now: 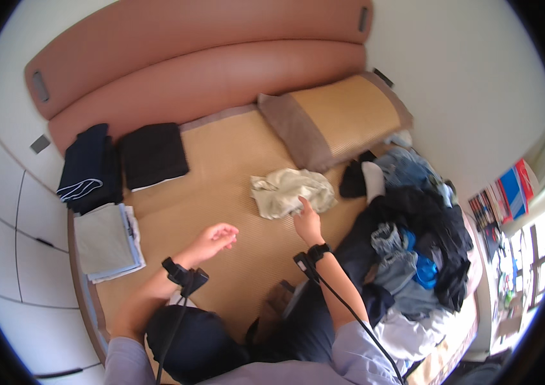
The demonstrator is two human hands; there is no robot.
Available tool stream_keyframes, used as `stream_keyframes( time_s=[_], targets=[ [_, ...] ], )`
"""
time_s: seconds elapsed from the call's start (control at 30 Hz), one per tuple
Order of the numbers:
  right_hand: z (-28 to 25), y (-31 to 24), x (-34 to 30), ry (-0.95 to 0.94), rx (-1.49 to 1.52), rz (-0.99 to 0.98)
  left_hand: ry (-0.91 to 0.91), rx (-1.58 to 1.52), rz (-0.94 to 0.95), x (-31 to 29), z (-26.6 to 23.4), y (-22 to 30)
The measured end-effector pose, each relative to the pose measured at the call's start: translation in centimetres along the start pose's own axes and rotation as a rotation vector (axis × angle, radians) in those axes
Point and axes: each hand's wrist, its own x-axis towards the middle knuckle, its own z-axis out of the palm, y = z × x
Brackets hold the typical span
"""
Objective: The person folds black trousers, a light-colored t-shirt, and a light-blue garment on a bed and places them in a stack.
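A crumpled cream-coloured garment (285, 192) lies on the woven mat in the middle of the bed. My right hand (307, 221) is over its near edge, one finger stretched out across the cloth. The other fingers of that hand are mostly hidden, and I see no cloth gripped in it. To the left and nearer, my left hand (218, 239) hovers above the mat with loosely bent fingers and nothing in it. Each wrist wears a black strap with a small device and a cable.
A heap of mixed clothes (413, 237) covers the right side of the bed. Folded dark garments (153, 154) and a folded light stack (107, 240) lie at the left. A pillow (343, 115) rests near the headboard (221, 64). White cabinets (41, 269) stand alongside.
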Motion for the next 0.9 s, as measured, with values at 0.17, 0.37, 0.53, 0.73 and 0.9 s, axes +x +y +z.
stream_keyframes(
  time_s=[0.17,0.37,0.53,0.73,0.9],
  targets=[
    [3.4,1.0,1.3,-0.216,-0.168,0.069,0.208,-0.219,-0.131,-2.8,-1.6,-6.3],
    [3.9,4.0,3.2,0.088,-0.137,-0.152,0.228,-0.298,-0.194,-2.0,-1.3,-12.1],
    [5.4,-11.0,-4.8,-0.141,0.061,-0.646,0.422,-0.329,-0.086,-2.1,-0.7,-14.0],
    [4.4,-19.5,-14.3,-0.700,0.473,-0.886,0.600,-0.188,0.346,-4.2,-1.2,-13.1],
    [7.0,-15.0,-15.3,-0.719,0.507,-0.543,0.638,-0.699,0.123,-8.8,-3.6,-14.8]
  ],
)
